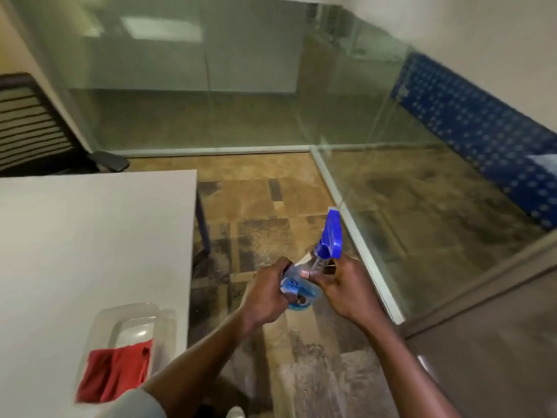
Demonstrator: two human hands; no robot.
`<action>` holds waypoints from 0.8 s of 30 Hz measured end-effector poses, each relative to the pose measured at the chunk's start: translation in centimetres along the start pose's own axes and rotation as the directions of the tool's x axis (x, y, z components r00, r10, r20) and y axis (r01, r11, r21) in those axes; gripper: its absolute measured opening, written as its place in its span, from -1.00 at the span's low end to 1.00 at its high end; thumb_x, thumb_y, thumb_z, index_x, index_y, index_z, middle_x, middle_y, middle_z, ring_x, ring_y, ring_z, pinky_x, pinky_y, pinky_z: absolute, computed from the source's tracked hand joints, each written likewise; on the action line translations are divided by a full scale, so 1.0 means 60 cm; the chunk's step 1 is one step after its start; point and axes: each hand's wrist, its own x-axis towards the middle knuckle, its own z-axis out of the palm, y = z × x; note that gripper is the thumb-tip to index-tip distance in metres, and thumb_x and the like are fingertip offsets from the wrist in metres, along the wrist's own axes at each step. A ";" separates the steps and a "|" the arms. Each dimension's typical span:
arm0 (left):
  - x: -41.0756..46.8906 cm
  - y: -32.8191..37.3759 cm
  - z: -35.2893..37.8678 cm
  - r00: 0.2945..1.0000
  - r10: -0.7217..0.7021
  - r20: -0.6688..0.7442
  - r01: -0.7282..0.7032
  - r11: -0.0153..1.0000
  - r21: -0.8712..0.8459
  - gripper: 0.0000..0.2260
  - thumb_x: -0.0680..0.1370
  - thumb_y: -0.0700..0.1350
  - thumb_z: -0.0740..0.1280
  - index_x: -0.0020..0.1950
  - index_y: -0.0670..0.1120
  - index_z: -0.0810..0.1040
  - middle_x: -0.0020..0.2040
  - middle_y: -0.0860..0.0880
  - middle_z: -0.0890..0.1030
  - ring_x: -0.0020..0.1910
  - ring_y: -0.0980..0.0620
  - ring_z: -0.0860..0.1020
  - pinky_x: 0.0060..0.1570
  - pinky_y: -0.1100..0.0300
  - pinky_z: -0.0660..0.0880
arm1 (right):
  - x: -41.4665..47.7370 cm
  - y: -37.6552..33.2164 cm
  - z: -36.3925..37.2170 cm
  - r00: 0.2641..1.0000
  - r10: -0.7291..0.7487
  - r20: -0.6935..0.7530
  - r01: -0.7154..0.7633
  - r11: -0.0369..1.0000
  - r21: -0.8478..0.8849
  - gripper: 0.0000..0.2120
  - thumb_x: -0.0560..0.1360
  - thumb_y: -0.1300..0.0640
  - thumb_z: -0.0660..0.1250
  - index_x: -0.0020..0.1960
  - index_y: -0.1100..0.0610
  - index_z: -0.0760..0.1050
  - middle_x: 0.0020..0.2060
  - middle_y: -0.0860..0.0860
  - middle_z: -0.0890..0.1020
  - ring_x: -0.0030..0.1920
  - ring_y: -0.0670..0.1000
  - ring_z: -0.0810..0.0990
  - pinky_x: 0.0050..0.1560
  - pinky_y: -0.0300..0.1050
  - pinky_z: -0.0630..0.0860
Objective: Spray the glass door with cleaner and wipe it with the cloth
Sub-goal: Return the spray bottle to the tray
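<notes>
A clear spray bottle point(319, 260) with blue liquid and a blue trigger head is held between both hands above the floor, its nozzle pointing up and away. My left hand point(268, 292) wraps the bottle's lower body. My right hand point(346, 285) grips the neck just under the trigger head. The glass door point(401, 164) stands to the right, close to the nozzle, with a pale frame strip along its bottom edge. A red cloth point(116, 369) lies crumpled in a clear plastic tray point(162, 321) at the near corner of the table.
A white table point(90, 236) fills the left side, with a dark slatted chair point(33, 125) behind it. More glass panels point(180, 70) run across the back. The floor point(262, 191) is worn brown tile. A blue patterned band point(482, 122) shows behind the right glass.
</notes>
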 end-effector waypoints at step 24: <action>-0.283 -0.301 -0.139 0.500 -0.590 -0.634 0.778 0.627 0.031 -0.22 0.39 0.34 0.59 0.43 -0.10 0.49 0.34 -0.10 0.60 0.37 -0.15 0.56 0.41 -0.09 0.46 | 0.122 -0.140 0.370 0.838 -0.315 0.445 0.342 0.939 0.021 -0.51 0.55 0.09 0.58 0.44 0.16 0.57 0.29 0.12 0.72 0.27 0.18 0.69 0.21 -0.03 0.59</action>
